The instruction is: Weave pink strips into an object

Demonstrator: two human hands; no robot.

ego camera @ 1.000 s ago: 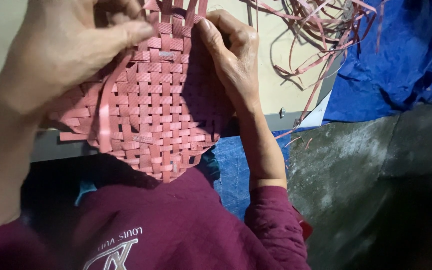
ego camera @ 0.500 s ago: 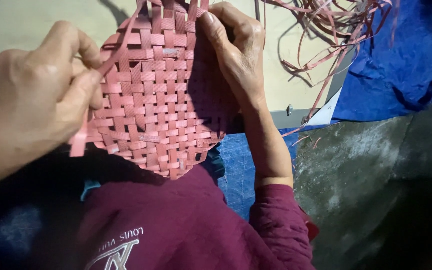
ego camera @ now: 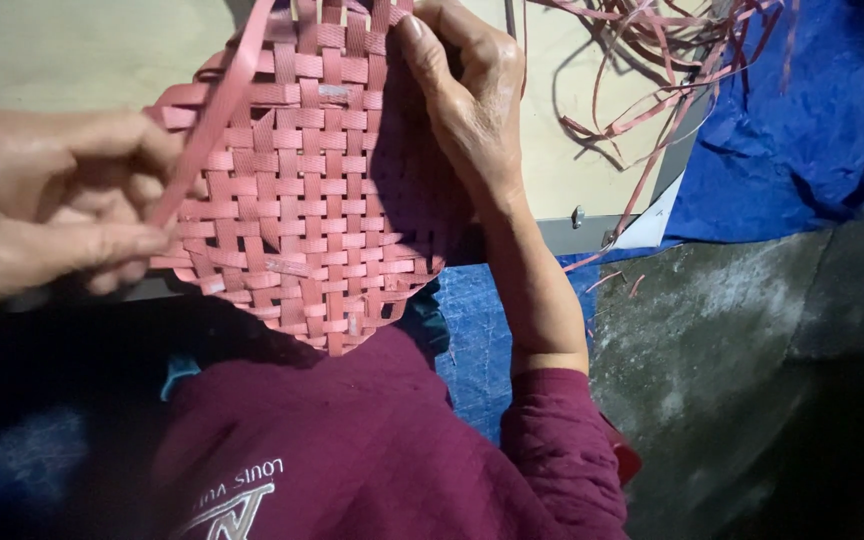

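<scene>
Centrally, woven pink mat [ego camera: 302,190] between left hand [ego camera: 47,200], right hand [ego camera: 472,100]

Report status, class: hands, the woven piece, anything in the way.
Left hand pinching a loose pink strip. Right hand gripping the pink woven mat at its edge. Spare strips lie aside on the board; nothing blocking.

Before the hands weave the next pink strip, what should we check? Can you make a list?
1. Left hand pinches the loose pink strip: ok.
2. Right hand steadies the woven pink mat at its right edge: ok.
3. Mat rows lie flat, tight: ok where visible.
4. Strip's top end free: cannot tell, it leaves the picture.
5. Spare strips lie apart on the board: ok.
</scene>
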